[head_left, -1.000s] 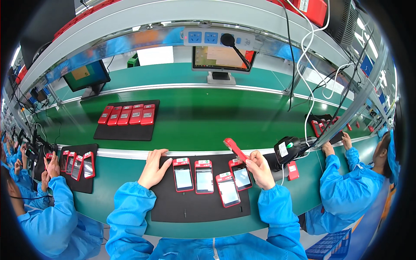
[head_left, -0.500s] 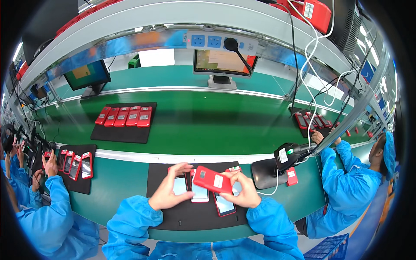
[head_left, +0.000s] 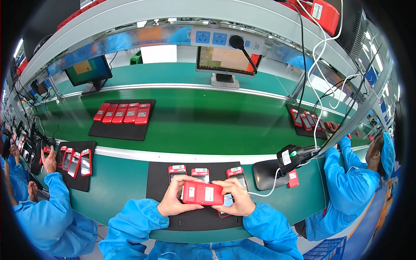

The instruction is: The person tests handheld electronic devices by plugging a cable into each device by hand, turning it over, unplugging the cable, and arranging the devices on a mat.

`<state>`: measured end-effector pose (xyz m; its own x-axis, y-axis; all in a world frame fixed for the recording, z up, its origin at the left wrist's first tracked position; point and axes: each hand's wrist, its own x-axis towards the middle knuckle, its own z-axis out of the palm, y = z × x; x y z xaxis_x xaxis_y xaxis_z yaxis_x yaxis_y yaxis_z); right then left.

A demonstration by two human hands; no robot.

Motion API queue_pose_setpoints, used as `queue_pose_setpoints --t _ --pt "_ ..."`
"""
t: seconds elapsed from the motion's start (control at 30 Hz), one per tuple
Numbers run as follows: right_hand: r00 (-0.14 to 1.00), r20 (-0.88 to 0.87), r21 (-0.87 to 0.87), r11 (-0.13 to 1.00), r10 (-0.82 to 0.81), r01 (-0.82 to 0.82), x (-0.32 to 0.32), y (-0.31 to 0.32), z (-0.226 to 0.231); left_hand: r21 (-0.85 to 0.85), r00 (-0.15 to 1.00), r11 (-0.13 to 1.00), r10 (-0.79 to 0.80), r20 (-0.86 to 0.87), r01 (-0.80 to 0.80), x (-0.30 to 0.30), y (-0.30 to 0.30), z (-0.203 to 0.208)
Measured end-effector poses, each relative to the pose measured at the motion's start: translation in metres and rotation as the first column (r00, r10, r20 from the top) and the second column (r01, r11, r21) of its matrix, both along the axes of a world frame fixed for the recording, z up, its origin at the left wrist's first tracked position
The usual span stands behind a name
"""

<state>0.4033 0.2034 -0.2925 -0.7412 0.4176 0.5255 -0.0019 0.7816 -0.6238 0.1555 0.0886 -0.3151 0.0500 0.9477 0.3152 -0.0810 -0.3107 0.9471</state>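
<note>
Between my two hands is a red handheld terminal [head_left: 198,193], lying sideways with its back and white labels facing me. My left hand [head_left: 174,201] grips its left end, thumb below and fingers above. The right end is held by my right hand [head_left: 238,200], fingers along the top edge. Beneath them is a black mat [head_left: 195,223]. Several red terminals rest on it screen up: one at the left [head_left: 177,169], one in the middle [head_left: 200,174] and one at the right [head_left: 236,173]. My hands partly cover these, and another screen shows below my right hand.
A black barcode scanner on a stand [head_left: 289,159] stands right of the mat, beside a red box-like piece [head_left: 293,178]. Across the green conveyor [head_left: 208,125] lies a far mat [head_left: 117,131] with several red terminals. Co-workers sit left [head_left: 60,208] and right [head_left: 351,186]. White cables [head_left: 320,86] hang at right.
My left hand has come over to the terminal and taken its left end. The terminal has moved down slightly and been levelled, its back now turned more squarely toward me.
</note>
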Motion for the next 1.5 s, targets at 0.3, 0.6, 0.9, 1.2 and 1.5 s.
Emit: queue_pose_setpoints --t 0.3,0.6,0.9,1.2,1.5 --pt "0.984 0.006 -0.131 0.975 -0.18 0.179 0.002 -0.008 -0.013 0.14 0.991 0.983 0.128 -0.031 -0.123 0.001 0.001 -0.003" --pt "0.989 0.039 -0.119 0.982 -0.142 0.146 0.01 -0.007 -0.012 0.128 0.995 0.987 0.104 -0.012 -0.101 0.004 0.008 -0.007" --pt "0.99 0.049 -0.09 0.987 -0.132 0.136 0.013 -0.005 -0.017 0.148 0.995 0.985 0.085 0.043 -0.091 0.004 0.011 -0.004" --pt "0.997 0.053 -0.155 0.986 -0.054 0.062 0.021 -0.007 -0.017 0.15 0.995 0.985 0.082 0.058 -0.09 0.003 0.01 -0.003" --pt "0.977 0.142 -0.196 0.963 -0.157 0.184 0.022 0.003 -0.008 -0.093 0.947 0.986 0.16 0.279 -0.14 -0.104 0.008 0.034"
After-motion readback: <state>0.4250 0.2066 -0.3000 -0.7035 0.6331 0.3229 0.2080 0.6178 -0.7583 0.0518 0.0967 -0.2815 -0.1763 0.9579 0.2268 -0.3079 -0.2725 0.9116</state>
